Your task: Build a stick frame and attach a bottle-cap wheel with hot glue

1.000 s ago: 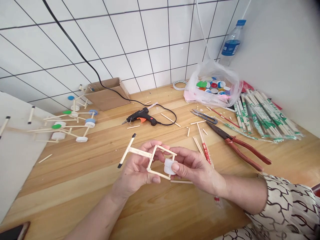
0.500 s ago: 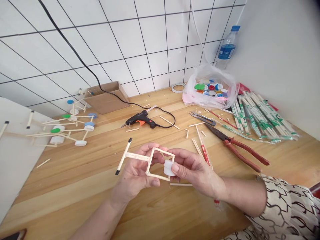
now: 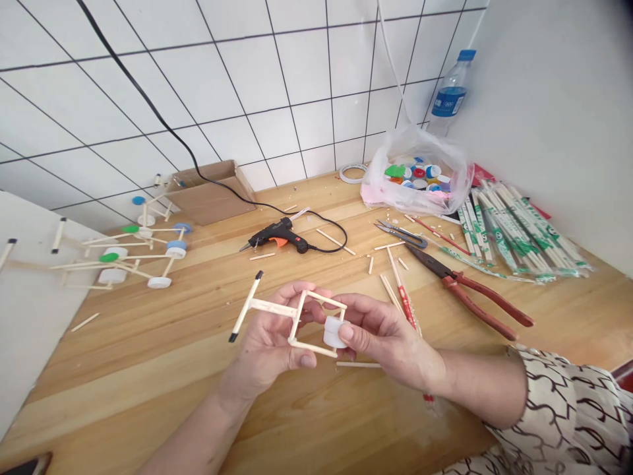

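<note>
My left hand (image 3: pixel 270 343) grips a small frame of wooden sticks (image 3: pixel 291 316), a square with a T-shaped handle whose bar has black tips. My right hand (image 3: pixel 383 336) pinches a white bottle cap (image 3: pixel 333 331) against the right side of that frame. Both hands hover just above the wooden table (image 3: pixel 198 356), near its front middle. Thumbs and fingers are closed on what they hold.
A black glue gun (image 3: pixel 277 235) with its cord lies behind the hands. Red-handled pliers (image 3: pixel 469 290), scissors (image 3: pixel 400 232), loose sticks and packs of chopsticks (image 3: pixel 514 237) lie right. A bag of coloured caps (image 3: pixel 418 175), a bottle (image 3: pixel 449 92), a cardboard box (image 3: pixel 210 191) and finished stick models (image 3: pixel 133 254) stand around.
The view shifted slightly; my hands keep the same hold on the frame and the cap, hardly moving.
</note>
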A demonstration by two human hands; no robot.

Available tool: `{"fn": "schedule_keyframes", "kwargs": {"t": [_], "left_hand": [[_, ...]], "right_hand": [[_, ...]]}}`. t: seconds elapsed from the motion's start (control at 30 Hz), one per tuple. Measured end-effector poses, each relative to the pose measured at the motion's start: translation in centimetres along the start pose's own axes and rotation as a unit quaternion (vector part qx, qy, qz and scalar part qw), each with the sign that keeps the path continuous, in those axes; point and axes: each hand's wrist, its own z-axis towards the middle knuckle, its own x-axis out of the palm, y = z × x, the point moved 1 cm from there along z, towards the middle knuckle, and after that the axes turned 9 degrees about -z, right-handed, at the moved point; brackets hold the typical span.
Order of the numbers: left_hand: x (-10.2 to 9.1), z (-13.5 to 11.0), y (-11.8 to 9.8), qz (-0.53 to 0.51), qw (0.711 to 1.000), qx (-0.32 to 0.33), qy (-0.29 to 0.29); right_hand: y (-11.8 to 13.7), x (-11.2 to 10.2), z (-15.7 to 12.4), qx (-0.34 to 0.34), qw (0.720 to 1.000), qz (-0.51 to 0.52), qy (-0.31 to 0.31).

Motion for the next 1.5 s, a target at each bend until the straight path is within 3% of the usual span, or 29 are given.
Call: {"fn": "schedule_keyframes", "kwargs": {"t": [0.57, 1.13, 1.5], "left_hand": [[-0.28, -0.08, -0.1, 0.013, 1.0, -0.006, 0.013], [-0.61, 0.1, 0.05, 0.026, 0.999, 0.006, 0.031], [-0.83, 0.13, 0.01, 0.034, 0.999, -0.002, 0.033]], "right_hand": [[0.01, 0.12, 0.06, 0.007, 0.999, 0.029, -0.011], [0.07, 0.14, 0.11, 0.008, 1.0, -0.009, -0.018], [-0.36, -0.19, -0.14, 0.017, 1.0, -0.008, 0.005]]}}
